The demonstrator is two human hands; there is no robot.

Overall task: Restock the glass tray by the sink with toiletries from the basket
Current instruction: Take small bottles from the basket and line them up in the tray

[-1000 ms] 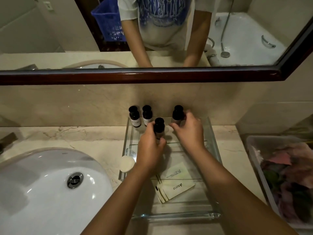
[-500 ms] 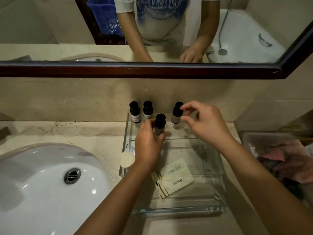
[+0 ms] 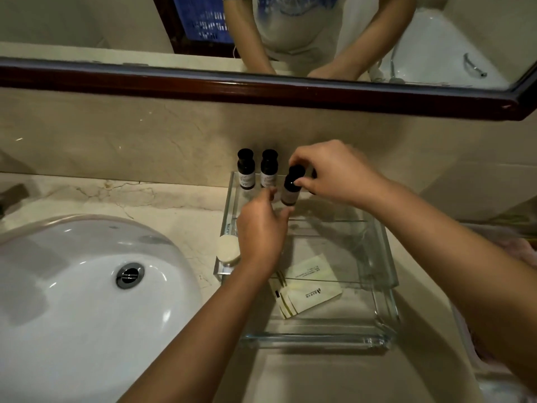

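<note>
Right hand pinched cap of small dark bottle, upright at back of glass tray beside sink. Left hand, fingers loosely curled, flanked bottle base; contact unclear. Best practice, arguably: steady base, align with two standing bottles, label forward.

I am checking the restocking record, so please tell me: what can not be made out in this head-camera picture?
- Head view: print on the bottle labels is too small and blurred.
- Head view: the back right corner of the glass tray is hidden by the right hand.
- Head view: whether the left hand touches the nearest bottle is blurred.
- Head view: the dark fixture is cut off by the left edge.
</note>
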